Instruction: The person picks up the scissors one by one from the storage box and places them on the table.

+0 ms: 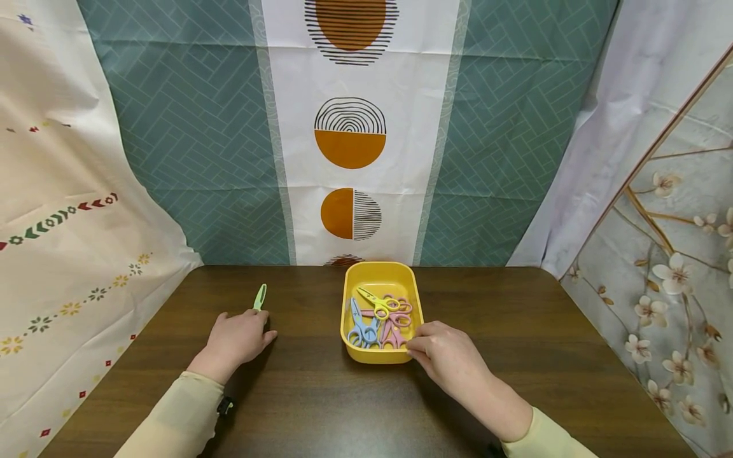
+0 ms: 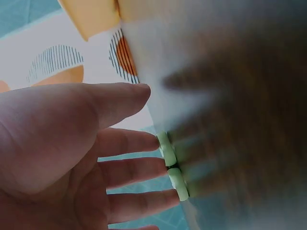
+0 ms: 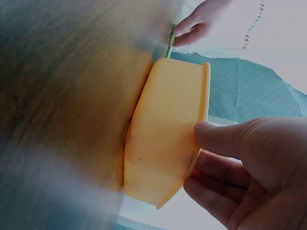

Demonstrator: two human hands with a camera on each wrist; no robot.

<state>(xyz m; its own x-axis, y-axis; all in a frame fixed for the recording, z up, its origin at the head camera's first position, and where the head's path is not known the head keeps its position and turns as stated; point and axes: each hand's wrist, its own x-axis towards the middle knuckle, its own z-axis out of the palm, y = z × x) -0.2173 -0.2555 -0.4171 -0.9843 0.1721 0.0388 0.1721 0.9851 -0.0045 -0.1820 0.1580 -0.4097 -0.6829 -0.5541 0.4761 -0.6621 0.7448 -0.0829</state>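
Note:
On the left of the dark table my left hand [image 1: 236, 336] rests its straight fingertips on green scissors [image 1: 260, 297]. In the left wrist view the two green handle loops [image 2: 166, 148] lie under those fingertips, with the thumb apart from them. My right hand [image 1: 449, 356] pinches the near right corner rim of a yellow bin [image 1: 378, 357], thumb outside and fingers over the edge. Inside the bin lie yellow scissors [image 1: 382, 305], blue scissors [image 1: 356, 318] and pink scissors [image 1: 393, 334], piled over one another. The bin stands upright on the table.
A dark wooden table [image 1: 321, 407] extends around the bin and both hands. Behind it hangs a green and white patterned cloth [image 1: 229, 127]. Printed cloths hang at the left [image 1: 69, 254] and the right [image 1: 658, 305] table edges.

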